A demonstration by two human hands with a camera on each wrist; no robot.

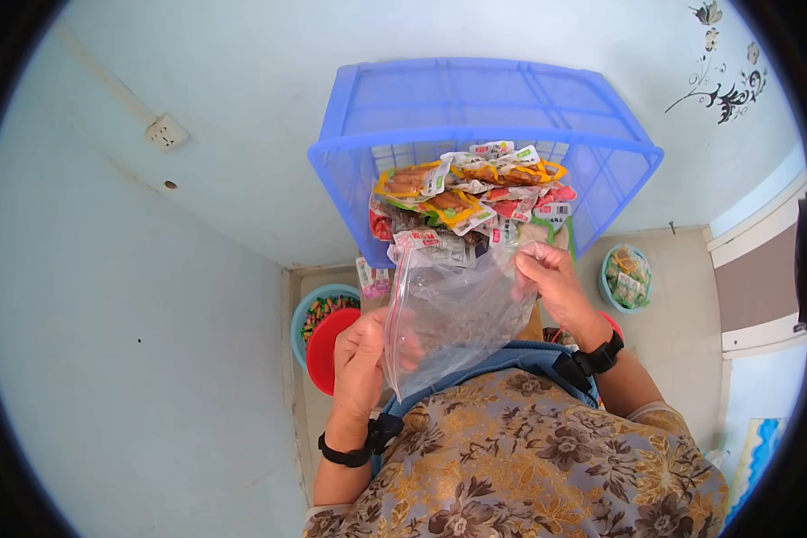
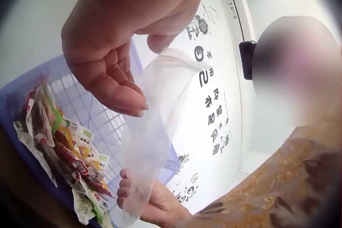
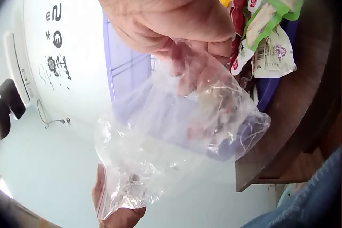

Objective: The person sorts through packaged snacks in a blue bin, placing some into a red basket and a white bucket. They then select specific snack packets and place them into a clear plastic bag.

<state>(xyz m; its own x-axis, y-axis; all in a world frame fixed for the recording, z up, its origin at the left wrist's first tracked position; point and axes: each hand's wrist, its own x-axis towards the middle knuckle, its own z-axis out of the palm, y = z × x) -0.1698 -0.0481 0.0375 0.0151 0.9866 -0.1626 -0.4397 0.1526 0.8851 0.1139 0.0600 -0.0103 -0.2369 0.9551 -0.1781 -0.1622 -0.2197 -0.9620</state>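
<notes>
A clear zip-lock bag [image 1: 462, 300] with a reddish zip line is stretched between the two hands, and no packets show inside it. At the zip-lined edge, the left hand [image 1: 360, 359] grips the bag, with some fingers seen through the plastic. The right hand [image 1: 554, 282] pinches the opposite end; in the right wrist view its fingertips [image 3: 187, 75] show through the crumpled film. Just beyond the bag, a blue plastic basket [image 1: 484, 134] faces the person with its open side. Several sealed snack packets [image 1: 471, 193], yellow, red and white, are heaped in it.
Below left, a red basin [image 1: 327, 354] overlaps a light-blue tub [image 1: 298, 327] of small colourful wrapped pieces. On the floor at right stands another small tub [image 1: 608, 291] with packets. A brown tabletop [image 3: 315, 73] with a rounded edge lies under the basket, by a pale wall [image 1: 197, 314].
</notes>
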